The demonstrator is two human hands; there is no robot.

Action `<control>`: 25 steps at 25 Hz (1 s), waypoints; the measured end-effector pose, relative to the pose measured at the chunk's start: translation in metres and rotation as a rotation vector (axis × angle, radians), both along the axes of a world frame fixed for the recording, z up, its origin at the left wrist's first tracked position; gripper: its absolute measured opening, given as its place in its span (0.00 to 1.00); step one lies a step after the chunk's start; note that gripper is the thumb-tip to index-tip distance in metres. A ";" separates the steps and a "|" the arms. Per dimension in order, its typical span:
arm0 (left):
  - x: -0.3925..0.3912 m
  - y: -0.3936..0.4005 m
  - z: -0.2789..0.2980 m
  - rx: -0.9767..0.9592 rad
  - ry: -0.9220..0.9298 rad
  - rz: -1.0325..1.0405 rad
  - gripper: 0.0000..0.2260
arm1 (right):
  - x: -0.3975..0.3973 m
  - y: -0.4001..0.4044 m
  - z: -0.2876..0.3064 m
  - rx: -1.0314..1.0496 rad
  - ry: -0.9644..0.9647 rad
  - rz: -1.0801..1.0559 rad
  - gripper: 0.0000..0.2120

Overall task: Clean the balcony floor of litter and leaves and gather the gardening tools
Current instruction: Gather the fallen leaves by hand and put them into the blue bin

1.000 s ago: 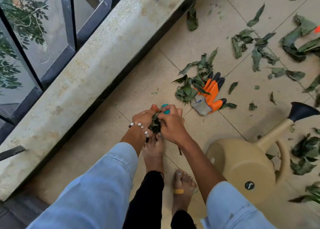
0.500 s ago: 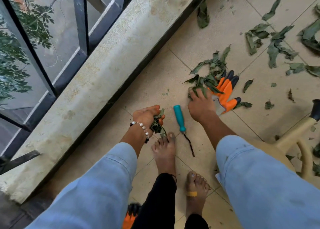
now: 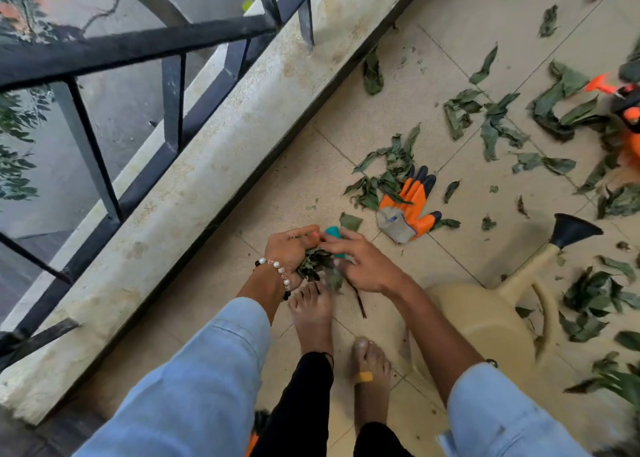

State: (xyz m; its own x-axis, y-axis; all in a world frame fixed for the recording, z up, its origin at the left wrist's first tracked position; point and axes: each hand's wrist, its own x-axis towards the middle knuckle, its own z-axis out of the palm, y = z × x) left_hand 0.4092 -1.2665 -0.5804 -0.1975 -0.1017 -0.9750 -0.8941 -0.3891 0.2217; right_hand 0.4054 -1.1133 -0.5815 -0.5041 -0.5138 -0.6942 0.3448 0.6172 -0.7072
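Both of my hands are meeting low over the pale tiled balcony floor point(image 3: 294, 186), just ahead of my bare toes. My left hand point(image 3: 289, 248), wearing a pearl bead bracelet, is clenching a crumpled wad of dark green leaves point(image 3: 313, 266). My right hand point(image 3: 367, 266) is spreading its fingers loosely over that wad, apparently adding to it; whether it is pinching anything, I cannot tell. A teal-handled hand tool point(image 3: 333, 232) is lying on the tiles under my fingers, its handle end peeking out at twelve o'clock from the wad.

I am judging that I am midway through the leaf-gathering step. At two o'clock from my hands, an orange and grey gardening glove point(image 3: 407, 210) is lying flat, touching a small heap of torn leaves point(image 3: 384, 176). At four o'clock, a beige plastic watering can with a black spout point(image 3: 491, 311) is standing. More scattered leaves point(image 3: 498, 124) are littering the tiles further out at one and three o'clock.

Next, I am expecting to need my right hand free to reach toward the heap by the glove, pressing each pinch into my left fist without spilling any.
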 end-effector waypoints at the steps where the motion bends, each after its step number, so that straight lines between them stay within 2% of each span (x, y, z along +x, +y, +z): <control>1: -0.001 -0.001 0.002 -0.010 -0.008 0.010 0.05 | -0.013 0.011 0.001 0.001 -0.011 -0.010 0.23; 3: -0.007 -0.001 0.005 -0.048 -0.032 0.008 0.05 | -0.042 0.029 -0.006 0.082 0.038 -0.219 0.18; 4: -0.010 0.000 0.004 -0.077 -0.051 0.006 0.06 | -0.055 0.035 -0.013 0.203 0.145 -0.206 0.16; 6: -0.015 0.001 -0.004 -0.110 -0.084 0.018 0.06 | -0.074 0.036 -0.034 0.475 0.331 0.142 0.18; 8: -0.016 0.004 -0.014 -0.119 -0.101 0.041 0.07 | -0.086 0.032 -0.055 0.638 0.299 0.439 0.22; 9: -0.016 0.006 -0.021 -0.128 -0.108 0.040 0.08 | -0.088 0.028 -0.065 0.676 0.287 0.518 0.22; 11: -0.015 0.008 -0.035 -0.144 -0.113 0.023 0.11 | -0.089 0.021 -0.078 0.692 0.336 0.506 0.18; 14: -0.010 0.006 -0.043 -0.164 -0.117 0.016 0.11 | -0.078 0.012 -0.082 0.547 0.541 0.151 0.10; 15: -0.009 0.006 -0.042 -0.163 -0.121 0.029 0.11 | -0.070 0.013 -0.081 0.489 0.558 0.108 0.08; 17: -0.007 0.006 -0.042 -0.180 -0.118 0.036 0.11 | -0.052 0.015 -0.083 0.441 0.473 0.216 0.11; 20: 0.001 0.009 -0.056 -0.204 -0.107 0.017 0.12 | -0.029 0.019 -0.096 0.506 0.296 0.493 0.28; 22: 0.006 0.012 -0.064 -0.221 -0.102 0.000 0.12 | -0.024 0.019 -0.107 0.566 0.296 0.592 0.35; 23: 0.009 0.012 -0.069 -0.225 -0.095 -0.007 0.12 | -0.023 0.018 -0.114 0.581 0.353 0.647 0.34; 25: 0.011 0.012 -0.074 -0.225 -0.078 -0.021 0.11 | -0.025 0.015 -0.118 0.562 0.501 0.721 0.27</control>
State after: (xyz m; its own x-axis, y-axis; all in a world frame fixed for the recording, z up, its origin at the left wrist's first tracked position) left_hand 0.4201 -1.2548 -0.6539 -0.1268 -0.3149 -0.9406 -0.9194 -0.3186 0.2307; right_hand 0.3801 -1.0978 -0.6997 -0.5023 -0.4749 -0.7227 -0.4901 0.8449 -0.2146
